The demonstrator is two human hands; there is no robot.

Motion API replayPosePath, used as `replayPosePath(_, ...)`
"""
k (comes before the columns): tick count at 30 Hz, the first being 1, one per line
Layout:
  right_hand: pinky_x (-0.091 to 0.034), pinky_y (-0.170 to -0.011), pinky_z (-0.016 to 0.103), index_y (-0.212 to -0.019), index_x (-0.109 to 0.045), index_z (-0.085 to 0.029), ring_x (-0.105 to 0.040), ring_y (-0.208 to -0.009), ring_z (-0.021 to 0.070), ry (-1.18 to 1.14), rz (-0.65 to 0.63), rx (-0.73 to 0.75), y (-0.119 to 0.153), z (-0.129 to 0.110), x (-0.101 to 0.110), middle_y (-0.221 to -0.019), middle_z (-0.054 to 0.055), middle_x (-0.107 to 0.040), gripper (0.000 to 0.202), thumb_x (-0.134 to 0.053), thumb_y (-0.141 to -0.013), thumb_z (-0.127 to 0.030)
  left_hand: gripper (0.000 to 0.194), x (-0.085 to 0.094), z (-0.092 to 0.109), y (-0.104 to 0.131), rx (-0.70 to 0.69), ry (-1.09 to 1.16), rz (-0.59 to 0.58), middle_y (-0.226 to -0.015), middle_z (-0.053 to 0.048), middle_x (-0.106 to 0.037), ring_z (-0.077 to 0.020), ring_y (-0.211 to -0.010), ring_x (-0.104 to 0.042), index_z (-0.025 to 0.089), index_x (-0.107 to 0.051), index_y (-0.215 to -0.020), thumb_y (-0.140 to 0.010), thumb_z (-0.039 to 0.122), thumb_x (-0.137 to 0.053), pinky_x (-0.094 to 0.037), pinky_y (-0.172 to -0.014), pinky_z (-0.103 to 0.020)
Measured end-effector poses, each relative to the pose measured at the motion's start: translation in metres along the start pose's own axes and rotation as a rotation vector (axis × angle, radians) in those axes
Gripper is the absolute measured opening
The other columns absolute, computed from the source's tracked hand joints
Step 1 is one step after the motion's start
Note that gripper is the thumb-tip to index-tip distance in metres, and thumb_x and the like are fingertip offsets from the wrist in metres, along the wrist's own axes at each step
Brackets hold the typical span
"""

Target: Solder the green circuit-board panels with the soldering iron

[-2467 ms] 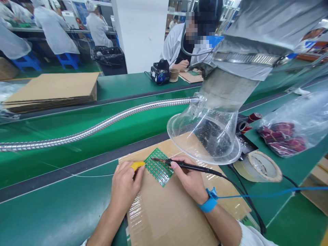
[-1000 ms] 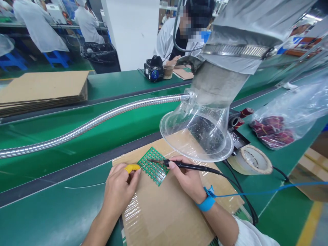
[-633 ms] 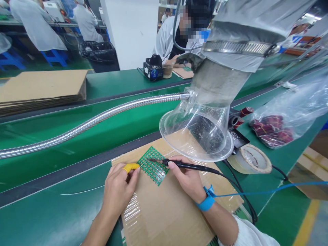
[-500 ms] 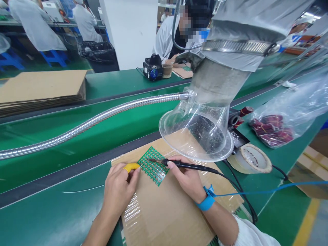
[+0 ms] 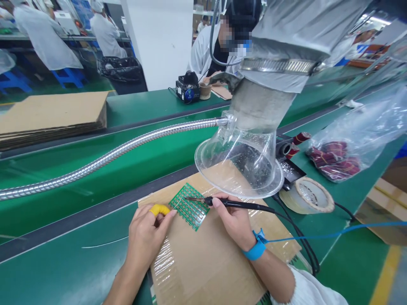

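Observation:
A green circuit board (image 5: 190, 207) with rows of small pads lies on a tape-covered cardboard sheet (image 5: 203, 262). My left hand (image 5: 149, 228), with a yellow cover on one finger, pinches a thin solder wire (image 5: 104, 244) at the board's left edge; the wire's tail runs out to the left. My right hand (image 5: 233, 218), a blue strap on its wrist, grips a black soldering iron (image 5: 219, 202) from the right. The iron's metal tip is over the upper middle of the board, close to the wire's end. Whether tip and wire touch is too small to tell.
A clear funnel hood (image 5: 241, 165) hangs just above my right hand, with a metal hose (image 5: 127, 150) leading left. At right are a tape roll (image 5: 310, 195), a bag of dark red bundles (image 5: 337, 156) and cables. Stacked cardboard (image 5: 54, 110) and a person (image 5: 206, 46) are across the bench.
The iron's tip has shifted slightly right on the board. My left fingers and the wire have shifted slightly, and the yellow-covered finger is more bent. The view has moved a little.

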State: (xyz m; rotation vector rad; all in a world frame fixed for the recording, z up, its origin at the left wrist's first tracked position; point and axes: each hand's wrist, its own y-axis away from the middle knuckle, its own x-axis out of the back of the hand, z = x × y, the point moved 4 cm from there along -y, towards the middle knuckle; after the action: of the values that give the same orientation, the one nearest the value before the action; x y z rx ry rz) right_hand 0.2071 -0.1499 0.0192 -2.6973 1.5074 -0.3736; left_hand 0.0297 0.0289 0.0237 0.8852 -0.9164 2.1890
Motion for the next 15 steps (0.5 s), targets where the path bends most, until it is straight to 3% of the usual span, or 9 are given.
replayPosePath(8,-0.06,-0.079,0.043,-0.086,-0.075,-0.023,-0.074,-0.077,0.0274,0.041,-0.01,-0.012,0.0019,-0.0001,0.0036,-0.082,0.007,-0.078,0.02,-0.07,-0.089,-0.042,0.035,-0.0032,-0.0015,0.0014,-0.066,0.027,-0.085,-0.075,0.0,-0.061,-0.0158,-0.074,-0.056,0.021,-0.058,-0.07,-0.095,0.045,-0.065,-0.041,-0.072,-0.032)
replayPosePath(15,-0.06,-0.08,0.041,-0.086,-0.074,-0.024,-0.074,-0.077,0.0261,0.078,-0.037,-0.001,0.0002,-0.0039,0.0013,-0.083,0.005,-0.078,0.016,-0.068,-0.088,-0.038,0.043,-0.0068,-0.0033,0.0012,-0.066,-0.015,-0.095,-0.072,-0.001,-0.06,-0.0167,-0.073,-0.054,0.02,-0.053,-0.063,-0.093,0.047,-0.067,-0.039,-0.072,-0.032)
